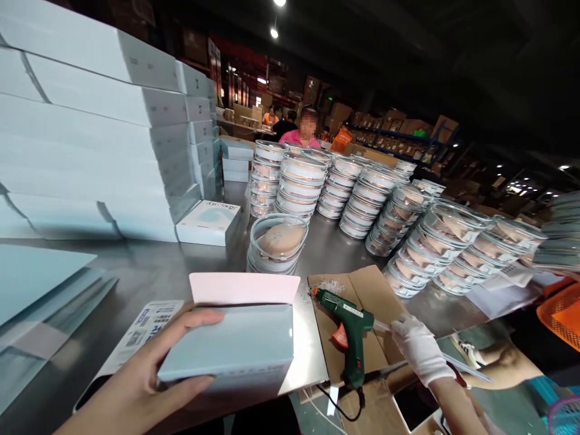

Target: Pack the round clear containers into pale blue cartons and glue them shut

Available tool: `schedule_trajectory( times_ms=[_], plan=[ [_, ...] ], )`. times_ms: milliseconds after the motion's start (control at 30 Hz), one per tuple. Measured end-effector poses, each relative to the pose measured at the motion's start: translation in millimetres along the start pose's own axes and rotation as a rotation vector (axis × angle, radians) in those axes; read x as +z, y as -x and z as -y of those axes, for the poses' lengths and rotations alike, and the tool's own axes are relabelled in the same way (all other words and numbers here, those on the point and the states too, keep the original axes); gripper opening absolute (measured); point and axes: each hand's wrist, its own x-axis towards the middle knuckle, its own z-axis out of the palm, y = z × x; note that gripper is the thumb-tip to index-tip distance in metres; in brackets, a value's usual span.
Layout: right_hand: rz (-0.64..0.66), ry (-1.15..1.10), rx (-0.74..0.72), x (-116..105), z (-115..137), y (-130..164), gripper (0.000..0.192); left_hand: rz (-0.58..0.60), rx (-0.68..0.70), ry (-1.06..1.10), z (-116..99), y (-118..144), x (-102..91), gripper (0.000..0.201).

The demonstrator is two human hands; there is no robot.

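Dim hall, bright ceiling spots; glare on steel table; edges warped.

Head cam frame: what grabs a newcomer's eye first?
Rows of stacked round clear lidded containers fill the far right of the steel table, opposite a tall wall of pale blue flat cartons at left. Up close, the left hand grips an open pale blue carton; the white-gloved right hand touches a green hot glue gun lying on cardboard.

The bare left hand grips a pale blue box with its pink flap open. The gloved right hand touches the glue stick behind a green glue gun lying on cardboard.
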Motion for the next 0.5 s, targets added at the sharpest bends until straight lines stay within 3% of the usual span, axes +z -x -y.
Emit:
schedule_trajectory(
  times_ms=[100, 233, 367, 500],
  plan=[
    [-0.008, -0.091, 0.104, -7.5, 10.2, 8.4, 0.021, -0.018, 0.003, 0.006, -0.8, -0.1, -0.7, 0.045],
    [-0.040, -0.336, 0.298, -11.1, 46.3, 21.3, 0.039, -0.017, 0.016, 0.014, 0.0, 2.1, -0.5, 0.047],
    [0.252, -0.782, 0.409, 8.7, 89.2, 22.7, 0.029, -0.003, 0.034, -0.020, 4.8, 3.5, -3.5, 0.050],
    [0.416, -1.383, 0.538, 21.1, 98.9, 33.8, 0.037, 0.022, 0.061, -0.028, 15.6, -1.3, -10.2, 0.051]
  ],
)
